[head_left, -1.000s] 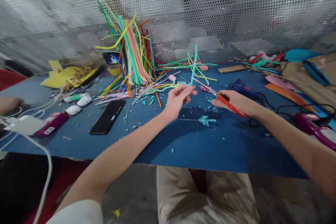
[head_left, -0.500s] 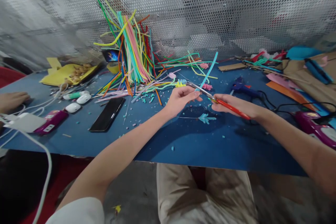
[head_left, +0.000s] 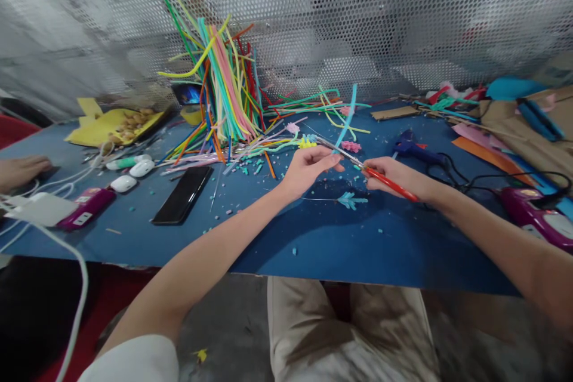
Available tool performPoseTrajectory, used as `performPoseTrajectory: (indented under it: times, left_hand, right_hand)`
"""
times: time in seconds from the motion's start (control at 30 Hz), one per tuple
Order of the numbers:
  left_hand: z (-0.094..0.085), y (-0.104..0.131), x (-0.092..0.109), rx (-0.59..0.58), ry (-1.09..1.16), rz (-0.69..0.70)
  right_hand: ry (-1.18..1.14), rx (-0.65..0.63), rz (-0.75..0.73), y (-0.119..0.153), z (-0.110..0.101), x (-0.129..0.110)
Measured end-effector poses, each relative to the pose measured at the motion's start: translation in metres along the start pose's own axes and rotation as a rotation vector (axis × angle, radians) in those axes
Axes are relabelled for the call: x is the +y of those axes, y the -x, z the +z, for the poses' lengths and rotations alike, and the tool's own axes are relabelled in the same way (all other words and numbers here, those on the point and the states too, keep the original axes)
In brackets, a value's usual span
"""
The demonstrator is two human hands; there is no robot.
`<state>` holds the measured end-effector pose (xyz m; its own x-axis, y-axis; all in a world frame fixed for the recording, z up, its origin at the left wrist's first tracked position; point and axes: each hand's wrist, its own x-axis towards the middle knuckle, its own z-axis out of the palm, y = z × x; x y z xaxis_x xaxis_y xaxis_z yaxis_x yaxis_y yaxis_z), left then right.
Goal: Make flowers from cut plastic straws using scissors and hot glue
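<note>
Now gripping red-handled metal scissors (head_left: 389,182) in the right hand (head_left: 399,172), with slender metal blades (head_left: 347,155) crossing at the lower end of a slim, light-blue, fuzzy strip (head_left: 348,116). Pinching that strip in the left hand (head_left: 310,168), fairly upright above the flat blue tabletop (head_left: 340,256). Tilted less to the right than half a second ago; apparently steadied for a cut close to that hand. Leaving untouched, lying nearby, a feathery, wire-stemmed, light-blue sprig (head_left: 351,200).

I can read no word, number or brand; the marks on the purple power strip (head_left: 91,209) are too small.
</note>
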<state>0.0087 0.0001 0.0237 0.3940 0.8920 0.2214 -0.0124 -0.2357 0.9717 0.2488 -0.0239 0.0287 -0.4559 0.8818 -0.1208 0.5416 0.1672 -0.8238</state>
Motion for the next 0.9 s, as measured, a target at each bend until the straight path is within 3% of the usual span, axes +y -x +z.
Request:
performPoseTrajectory:
  times: [0.27, 0.4, 0.47, 0.67, 0.9]
  left_hand:
    - [0.002, -0.002, -0.003, 0.046, 0.144, -0.137]
    - [0.003, -0.002, -0.004, 0.066, 0.311, -0.229]
    - [0.003, -0.002, -0.004, 0.067, 0.339, -0.254]
    - [0.006, 0.000, -0.003, 0.071, 0.323, -0.243]
    - [0.019, 0.009, 0.000, 0.012, 0.265, -0.242]
  right_hand:
    - [-0.028, 0.285, 0.041, -0.007, -0.006, 0.005]
    - [0.358, 0.521, 0.087, -0.010, -0.012, 0.015]
    - [0.592, 0.564, 0.066, -0.011, -0.014, 0.023]
    - [0.833, 0.544, -0.150, -0.016, -0.016, 0.038]
    - [0.671, 0.637, -0.603, -0.003, 0.002, -0.001]
